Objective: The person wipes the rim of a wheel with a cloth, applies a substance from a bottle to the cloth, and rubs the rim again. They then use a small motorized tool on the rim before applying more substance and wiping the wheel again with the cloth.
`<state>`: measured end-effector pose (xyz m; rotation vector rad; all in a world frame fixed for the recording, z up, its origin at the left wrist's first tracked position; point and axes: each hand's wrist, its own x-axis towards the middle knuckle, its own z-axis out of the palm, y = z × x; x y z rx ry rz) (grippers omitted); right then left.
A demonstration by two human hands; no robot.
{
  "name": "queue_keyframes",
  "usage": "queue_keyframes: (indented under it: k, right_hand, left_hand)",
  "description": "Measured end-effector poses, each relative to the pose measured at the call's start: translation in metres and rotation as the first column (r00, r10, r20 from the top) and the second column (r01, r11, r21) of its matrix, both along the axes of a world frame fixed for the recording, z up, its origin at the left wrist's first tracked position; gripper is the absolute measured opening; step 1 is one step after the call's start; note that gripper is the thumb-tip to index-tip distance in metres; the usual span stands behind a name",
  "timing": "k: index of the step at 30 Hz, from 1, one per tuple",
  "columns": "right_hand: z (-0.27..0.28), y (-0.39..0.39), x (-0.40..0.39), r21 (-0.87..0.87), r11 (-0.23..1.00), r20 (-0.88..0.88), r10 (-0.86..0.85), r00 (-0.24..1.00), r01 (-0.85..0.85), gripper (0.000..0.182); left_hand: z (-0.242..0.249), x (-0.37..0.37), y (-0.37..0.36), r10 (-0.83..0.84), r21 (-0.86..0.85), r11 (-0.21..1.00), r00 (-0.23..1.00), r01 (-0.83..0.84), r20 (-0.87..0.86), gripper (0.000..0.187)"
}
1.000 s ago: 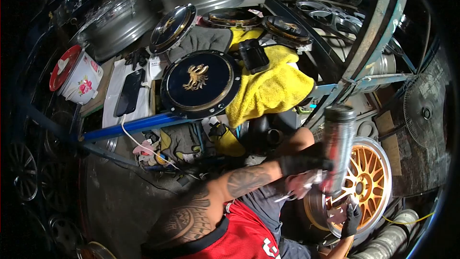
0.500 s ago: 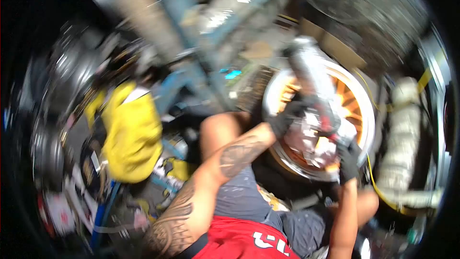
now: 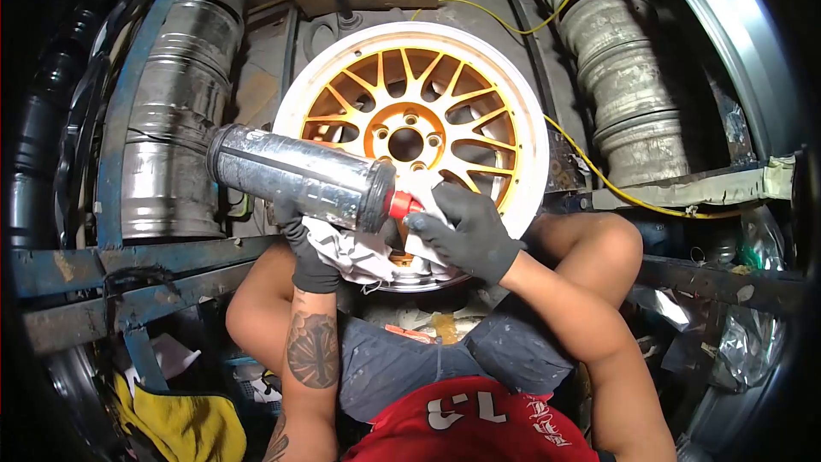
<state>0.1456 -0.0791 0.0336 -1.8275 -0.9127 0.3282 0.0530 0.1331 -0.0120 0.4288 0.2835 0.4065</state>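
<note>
A large dark, silvery cylindrical bottle [image 3: 291,173] with a red tip [image 3: 400,204] lies tilted across the view. My gloved left hand [image 3: 306,248] is wrapped round its underside, with a white cloth with dark marks [image 3: 352,250] bunched beside the fingers. Closed on more white cloth [image 3: 424,245], my gloved right hand [image 3: 470,235] has its fingertips right at the red tip. Beneath both hands sits a wheel rim [image 3: 532,133] with gold spokes and a pale outer lip, face up before my knees. The bottle covers its lower left part.
Stacked metal wheel barrels [image 3: 175,120] stand at the left, and another stack [image 3: 629,77] at the right. A yellow hose [image 3: 599,173] curves past the wheel. Blue metal frame bars [image 3: 68,269] cross at the left. Yellow cloth [image 3: 192,423] lies low at the left.
My view has swung round and steadied, bringing the wheel to the middle. The bottle, upright over the wheel before, now points its red tip rightward, with both hands still at it.
</note>
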Motion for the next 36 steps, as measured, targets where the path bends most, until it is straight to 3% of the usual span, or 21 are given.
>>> queue_keyframes:
  k: [1,4,7,8,10,11,12,14,16,17,19,20,22,24,26,27,30,31,32,34,36]
  right_hand:
    - [-0.001,0.001,0.0,-0.014,0.999,0.079,0.034,0.996,-0.033,0.034]
    - [0.005,0.008,-0.009,0.069,0.996,0.094,0.048,0.994,-0.055,0.023]
    - [0.003,0.008,-0.004,0.095,0.991,0.147,0.08,0.986,-0.094,0.021]
    - [0.004,0.006,0.002,0.081,0.987,0.211,0.121,0.97,-0.141,0.021]
    - [0.017,0.004,0.008,0.026,0.98,0.113,0.192,0.975,-0.196,0.02]
    - [0.041,-0.001,0.008,-0.173,0.955,-0.57,0.104,0.815,-0.242,0.025]
    - [0.028,-0.001,0.011,-0.101,0.974,-0.383,0.15,0.912,-0.203,0.03]
    - [0.02,-0.004,0.015,-0.07,0.976,-0.384,0.162,0.909,-0.204,0.031]
    - [0.007,-0.009,0.025,-0.224,0.953,-0.144,0.173,0.974,-0.202,0.026]
    - [0.003,-0.013,0.027,-0.28,0.95,0.023,0.152,0.988,-0.14,0.025]
    - [0.0,-0.025,0.036,-0.306,0.948,0.303,0.185,0.935,-0.089,0.024]
    - [0.001,-0.027,0.041,-0.327,0.944,0.115,0.081,0.99,-0.039,0.022]
    - [0.001,-0.031,0.045,-0.255,0.967,0.106,0.035,0.994,-0.007,0.021]
    - [-0.009,-0.027,0.037,-0.252,0.968,0.09,0.038,0.995,-0.014,0.021]
    - [-0.011,-0.021,0.032,-0.312,0.944,-0.035,0.105,0.994,-0.111,0.026]
    - [-0.013,-0.014,0.022,-0.257,0.958,-0.192,0.077,0.978,-0.126,0.032]
    - [-0.046,0.001,0.005,-0.146,0.972,-0.49,0.093,0.867,-0.186,0.05]
    - [-0.039,0.002,0.003,-0.196,0.96,-0.53,0.066,0.846,-0.198,0.056]
    - [-0.05,0.004,-0.003,-0.061,0.978,-0.61,0.122,0.783,-0.199,0.054]
    - [-0.032,0.007,-0.007,-0.001,0.981,-0.853,0.1,0.512,-0.194,0.049]
    - [-0.036,0.008,-0.014,0.09,0.988,-0.889,0.138,0.437,-0.128,0.046]
  left_hand:
    - [-0.004,-0.001,0.002,0.023,-0.015,1.0,0.999,-0.024,-0.044,0.097]
    - [-0.041,-0.014,0.027,-0.182,0.094,0.98,0.98,0.174,0.077,0.068]
    - [-0.038,-0.01,0.028,-0.254,0.511,0.836,0.967,0.2,0.037,0.066]
    - [-0.038,-0.01,0.029,-0.252,0.372,0.905,0.965,0.206,0.078,0.069]
    - [-0.029,-0.016,0.026,-0.182,0.077,0.981,0.981,0.177,0.072,0.074]
    - [-0.021,-0.017,0.025,-0.158,0.023,0.987,0.986,0.157,0.049,0.077]
    - [-0.014,-0.017,0.023,-0.157,0.014,0.987,0.987,0.157,0.012,0.08]
    - [-0.005,-0.021,0.021,-0.146,0.011,0.989,0.989,0.146,-0.009,0.084]
    - [0.0,-0.04,0.028,-0.123,0.021,0.992,0.992,0.122,0.022,0.087]
    - [0.008,-0.054,0.033,-0.128,0.228,0.96,0.979,0.162,-0.159,0.09]
    - [0.023,-0.083,0.042,-0.061,0.544,0.748,0.856,0.379,-0.513,0.097]
    - [0.019,-0.085,0.043,0.026,0.516,0.822,0.888,0.242,-0.459,0.095]
    - [0.021,-0.079,0.039,0.217,0.448,0.893,0.916,-0.048,-0.336,0.091]
    - [0.038,-0.072,0.019,0.276,0.568,0.822,0.905,-0.047,-0.325,0.077]
    - [0.033,-0.065,0.018,0.332,0.611,0.791,0.865,-0.037,-0.377,0.066]
    - [0.024,-0.063,0.023,0.359,0.611,0.79,0.839,-0.04,-0.409,0.062]
    - [0.027,-0.046,0.02,0.34,0.436,0.883,0.879,-0.176,-0.335,0.06]
    - [0.03,-0.043,0.021,0.324,0.347,0.913,0.899,-0.215,-0.295,0.06]
    - [0.027,-0.045,0.026,0.247,0.261,0.947,0.947,-0.19,-0.206,0.06]
    - [0.023,-0.043,0.033,0.253,0.262,0.945,0.943,-0.194,-0.216,0.065]
    - [0.025,-0.042,0.033,0.117,0.13,0.986,0.987,-0.101,-0.115,0.066]
